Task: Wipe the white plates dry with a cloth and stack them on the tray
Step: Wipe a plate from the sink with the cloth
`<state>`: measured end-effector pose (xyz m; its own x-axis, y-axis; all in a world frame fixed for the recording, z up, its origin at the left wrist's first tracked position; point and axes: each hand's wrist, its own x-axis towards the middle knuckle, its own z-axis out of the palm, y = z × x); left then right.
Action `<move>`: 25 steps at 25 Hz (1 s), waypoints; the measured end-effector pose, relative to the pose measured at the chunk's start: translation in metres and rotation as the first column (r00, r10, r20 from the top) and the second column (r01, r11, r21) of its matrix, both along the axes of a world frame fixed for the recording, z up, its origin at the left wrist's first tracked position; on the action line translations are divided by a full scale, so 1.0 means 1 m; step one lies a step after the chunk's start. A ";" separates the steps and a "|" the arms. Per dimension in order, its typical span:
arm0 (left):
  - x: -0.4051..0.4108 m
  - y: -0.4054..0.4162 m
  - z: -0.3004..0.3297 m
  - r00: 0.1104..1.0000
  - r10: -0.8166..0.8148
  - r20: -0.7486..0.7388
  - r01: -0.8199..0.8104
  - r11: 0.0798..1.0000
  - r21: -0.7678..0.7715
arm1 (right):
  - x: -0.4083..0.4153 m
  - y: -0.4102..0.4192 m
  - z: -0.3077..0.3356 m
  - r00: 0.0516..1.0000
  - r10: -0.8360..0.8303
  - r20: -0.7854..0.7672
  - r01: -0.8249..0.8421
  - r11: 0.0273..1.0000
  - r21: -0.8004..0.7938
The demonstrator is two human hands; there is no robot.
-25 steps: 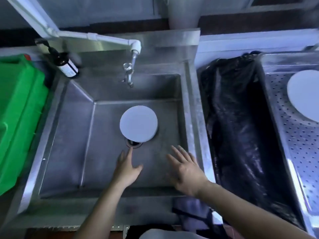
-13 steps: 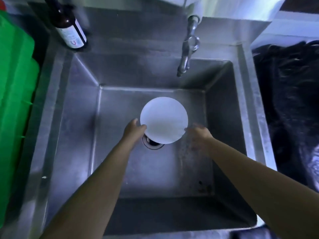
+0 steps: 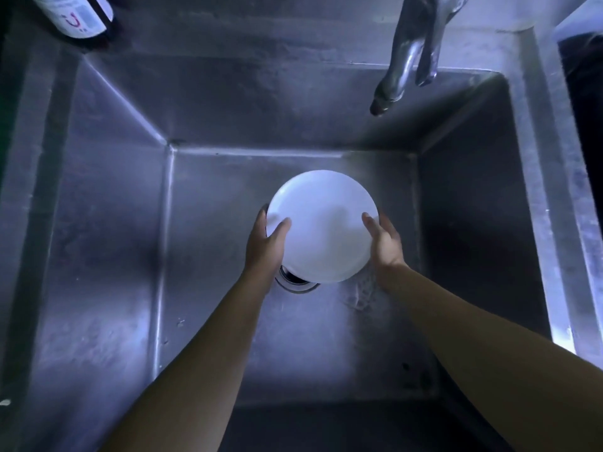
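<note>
Round white plate (image 3: 323, 225) sits low in the deep stainless steel sink (image 3: 114, 197), over the drain (image 3: 295, 278), gripped at opposite edges: left hand (image 3: 266, 239) with thumb on the face, right hand (image 3: 383, 241) likewise. Plate is dead centre between both hands, equally near; lifting it out looks next. No cloth or tray visible; dark labelled bottle (image 3: 78, 14) at back-left rim, faucet (image 3: 408, 57) above.

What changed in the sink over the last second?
Both hands reached in: the left hand and right hand now grip the white plate at opposite edges, thumbs on top. It sits over the drain as before. Faucet and bottle unmoved.
</note>
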<state>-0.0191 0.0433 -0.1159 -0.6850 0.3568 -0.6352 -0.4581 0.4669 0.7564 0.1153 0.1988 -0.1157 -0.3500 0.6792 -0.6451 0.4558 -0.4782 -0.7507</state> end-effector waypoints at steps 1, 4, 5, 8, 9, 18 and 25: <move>0.002 0.002 -0.003 1.000 0.018 0.009 -0.018 1.000 0.013 | 0.000 0.000 -0.004 1.000 -0.006 -0.028 0.006 1.000 -0.009; 0.007 0.008 -0.006 0.993 0.104 0.058 -0.108 0.992 0.071 | -0.006 -0.001 -0.008 0.996 -0.045 -0.081 0.039 0.997 -0.071; 0.008 0.009 -0.005 0.988 0.135 0.075 -0.141 0.986 0.085 | -0.008 -0.003 -0.007 0.994 -0.063 -0.093 0.055 0.994 -0.092; 0.006 0.013 0.002 0.982 0.168 0.080 -0.177 0.976 0.125 | -0.010 -0.005 -0.006 0.986 -0.123 -0.114 0.106 0.985 -0.139; 0.004 0.016 0.007 0.984 0.167 0.063 -0.174 0.975 0.138 | -0.011 -0.006 -0.005 0.979 -0.158 -0.131 0.136 0.977 -0.161; 0.038 0.029 0.113 0.989 0.055 -0.140 -0.012 0.956 0.294 | 0.021 -0.006 0.058 0.839 -0.449 -0.308 0.315 0.861 -0.399; 0.087 -0.002 0.175 0.935 -0.107 -0.339 0.229 0.910 0.345 | 0.056 -0.051 0.095 0.777 -0.572 -0.261 0.370 0.751 -0.547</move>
<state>0.0679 0.0415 0.0592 -0.7313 0.6520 -0.2005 -0.1156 0.1712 0.9784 0.1713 0.1479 -0.0208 -0.3492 0.4985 -0.7934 -0.2045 -0.8669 -0.4547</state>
